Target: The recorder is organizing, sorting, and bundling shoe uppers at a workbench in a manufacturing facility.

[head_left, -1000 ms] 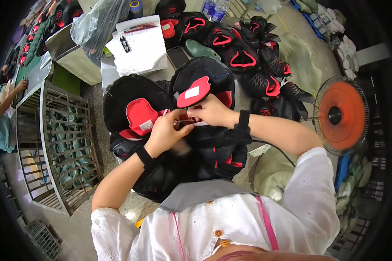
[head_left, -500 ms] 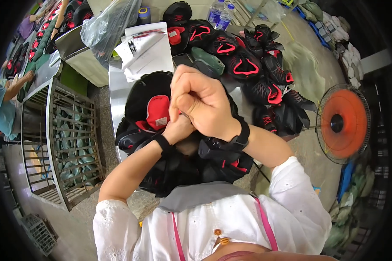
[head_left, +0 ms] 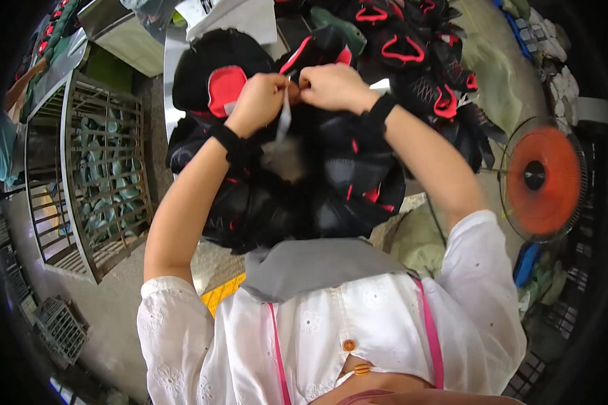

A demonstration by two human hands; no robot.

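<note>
The person's left hand has its fingertips pinched together, and a narrow, soft whitish strip hangs from them over the dark pile. The right hand is just beside it, fingers curled in tight and turned toward the left; I can't make out whether anything is caught in them. Both hands are over the far part of the work, in the middle of the table.

Just left of the left hand sits a black, rounded fabric shoe upper with a red lining patch. Beyond the right hand is another black upper with bright red edges, partly hidden by the fingers. Nearer the person's grey apron lies a heap of black uppers with small red accents.

To the far right I see a crowd of black shoes with red-trimmed openings, a smooth green foot-shaped form beside them. An orange round fan is off to the right, and a metal barred cage filled with green forms to the left.
</note>
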